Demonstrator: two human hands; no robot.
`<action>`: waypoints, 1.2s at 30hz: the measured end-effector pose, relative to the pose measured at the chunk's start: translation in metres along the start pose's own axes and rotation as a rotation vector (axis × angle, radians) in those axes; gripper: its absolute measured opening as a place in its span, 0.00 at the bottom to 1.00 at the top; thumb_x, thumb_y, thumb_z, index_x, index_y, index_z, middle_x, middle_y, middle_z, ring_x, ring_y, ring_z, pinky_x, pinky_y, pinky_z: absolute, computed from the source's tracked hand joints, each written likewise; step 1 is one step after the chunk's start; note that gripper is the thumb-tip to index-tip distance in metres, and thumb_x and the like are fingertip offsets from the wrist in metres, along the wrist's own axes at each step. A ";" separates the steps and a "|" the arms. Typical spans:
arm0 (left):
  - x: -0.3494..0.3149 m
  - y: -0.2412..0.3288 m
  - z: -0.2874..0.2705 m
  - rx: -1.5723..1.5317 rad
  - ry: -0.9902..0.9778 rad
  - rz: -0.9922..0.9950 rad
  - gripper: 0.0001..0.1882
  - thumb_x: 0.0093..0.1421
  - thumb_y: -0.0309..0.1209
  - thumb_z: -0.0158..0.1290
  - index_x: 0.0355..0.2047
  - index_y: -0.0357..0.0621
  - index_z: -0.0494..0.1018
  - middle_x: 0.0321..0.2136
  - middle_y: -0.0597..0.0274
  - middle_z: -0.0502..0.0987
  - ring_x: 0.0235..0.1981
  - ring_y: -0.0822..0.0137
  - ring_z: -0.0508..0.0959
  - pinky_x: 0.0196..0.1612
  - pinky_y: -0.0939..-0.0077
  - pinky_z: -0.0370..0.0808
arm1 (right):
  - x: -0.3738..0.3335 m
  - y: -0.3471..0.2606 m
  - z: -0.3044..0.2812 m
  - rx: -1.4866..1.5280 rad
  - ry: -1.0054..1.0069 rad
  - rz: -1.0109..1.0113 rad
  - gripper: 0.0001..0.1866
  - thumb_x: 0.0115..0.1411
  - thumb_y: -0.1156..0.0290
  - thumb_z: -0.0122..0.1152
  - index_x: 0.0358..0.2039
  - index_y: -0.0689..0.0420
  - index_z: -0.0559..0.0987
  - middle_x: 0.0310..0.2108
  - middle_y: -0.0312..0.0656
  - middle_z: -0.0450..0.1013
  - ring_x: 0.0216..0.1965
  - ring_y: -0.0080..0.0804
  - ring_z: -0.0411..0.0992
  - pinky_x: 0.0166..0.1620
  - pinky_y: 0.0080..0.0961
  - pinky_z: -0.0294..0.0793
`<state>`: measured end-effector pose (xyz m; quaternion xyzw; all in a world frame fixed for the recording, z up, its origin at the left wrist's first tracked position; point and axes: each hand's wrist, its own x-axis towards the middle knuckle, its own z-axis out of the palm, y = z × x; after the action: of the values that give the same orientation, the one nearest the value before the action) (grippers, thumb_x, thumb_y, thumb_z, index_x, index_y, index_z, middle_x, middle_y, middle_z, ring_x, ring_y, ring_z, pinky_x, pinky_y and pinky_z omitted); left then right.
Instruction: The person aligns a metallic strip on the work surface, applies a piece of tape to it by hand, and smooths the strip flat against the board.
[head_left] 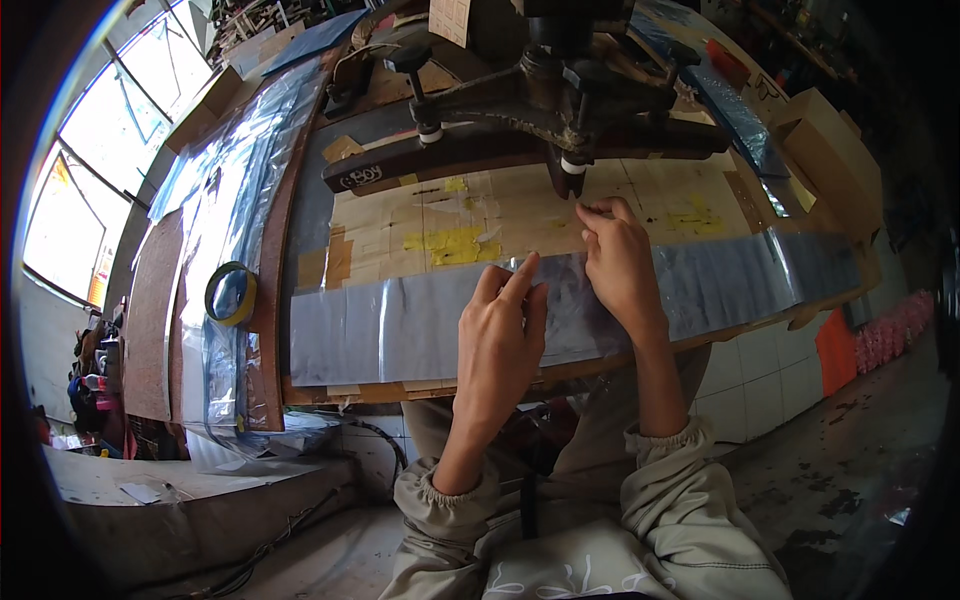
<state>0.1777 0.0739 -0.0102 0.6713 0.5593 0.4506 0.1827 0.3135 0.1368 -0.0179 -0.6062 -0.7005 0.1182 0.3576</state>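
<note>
My left hand (497,335) is over a bluish-grey glossy plastic strip (350,330) along the near edge of the work board. Its index finger points up and to the right, the thumb stands apart, and nothing shows in its grasp. Farther right and a little farther away, my right hand (622,262) is pinched at thumb and index finger. Whatever is between those tips is too small to make out. Just beyond them hangs a dark metal press frame (540,110) with a long crossbar (450,165). Beneath it lies a pale wooden board (560,195) with yellow tape patches (450,247).
To the left, a roll of tape (230,293) sits on clear blue plastic sheeting (215,350). An open cardboard box (825,165) stands at the far right. Pink wrapped bundles (890,335) lie by an orange panel (835,352) below right. The low press frame overhangs the board.
</note>
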 end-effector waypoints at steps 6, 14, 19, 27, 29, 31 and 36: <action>0.001 0.004 0.000 -0.014 -0.012 -0.018 0.13 0.57 0.22 0.52 0.43 0.33 0.74 0.26 0.50 0.71 0.21 0.56 0.73 0.28 0.66 0.70 | -0.003 0.000 0.002 -0.050 0.068 -0.016 0.15 0.56 0.83 0.50 0.45 0.67 0.75 0.44 0.52 0.69 0.42 0.47 0.72 0.46 0.35 0.70; -0.001 0.004 0.002 0.071 0.049 -0.004 0.15 0.57 0.22 0.52 0.46 0.40 0.75 0.24 0.56 0.71 0.20 0.67 0.72 0.26 0.73 0.68 | -0.004 0.003 0.002 -0.024 0.066 0.004 0.15 0.57 0.82 0.49 0.45 0.67 0.75 0.45 0.51 0.69 0.42 0.47 0.72 0.45 0.35 0.70; -0.001 0.003 0.002 0.035 0.009 -0.006 0.15 0.57 0.22 0.51 0.46 0.35 0.73 0.25 0.51 0.70 0.21 0.56 0.72 0.27 0.65 0.68 | -0.004 0.004 0.004 -0.070 0.075 -0.027 0.15 0.57 0.82 0.49 0.45 0.68 0.75 0.45 0.51 0.69 0.42 0.47 0.72 0.46 0.35 0.70; -0.003 0.001 0.004 0.036 0.044 -0.022 0.15 0.56 0.21 0.53 0.45 0.39 0.75 0.23 0.56 0.71 0.19 0.68 0.70 0.24 0.74 0.66 | -0.004 0.005 0.003 -0.074 0.061 -0.041 0.15 0.56 0.83 0.49 0.44 0.67 0.76 0.45 0.50 0.69 0.42 0.46 0.72 0.45 0.36 0.70; -0.003 0.003 0.002 0.043 0.048 -0.016 0.15 0.56 0.22 0.52 0.45 0.39 0.75 0.23 0.56 0.71 0.18 0.68 0.69 0.24 0.74 0.66 | -0.004 0.005 0.001 -0.064 0.053 -0.044 0.15 0.56 0.84 0.49 0.44 0.67 0.76 0.45 0.50 0.69 0.42 0.46 0.72 0.44 0.35 0.70; -0.004 0.003 0.003 0.047 0.033 -0.001 0.15 0.56 0.22 0.52 0.45 0.37 0.74 0.24 0.55 0.70 0.19 0.63 0.71 0.24 0.70 0.68 | -0.005 0.006 0.001 -0.054 0.045 -0.047 0.15 0.56 0.84 0.49 0.44 0.67 0.76 0.45 0.49 0.69 0.42 0.46 0.72 0.44 0.35 0.70; -0.007 0.000 0.004 0.042 0.029 0.019 0.15 0.56 0.21 0.52 0.46 0.35 0.72 0.25 0.53 0.69 0.19 0.59 0.73 0.23 0.66 0.70 | -0.007 0.006 0.000 -0.065 0.042 -0.045 0.15 0.55 0.85 0.49 0.44 0.66 0.76 0.45 0.49 0.69 0.41 0.45 0.72 0.43 0.34 0.70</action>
<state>0.1815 0.0682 -0.0149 0.6736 0.5648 0.4503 0.1563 0.3178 0.1317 -0.0241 -0.6041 -0.7096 0.0745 0.3549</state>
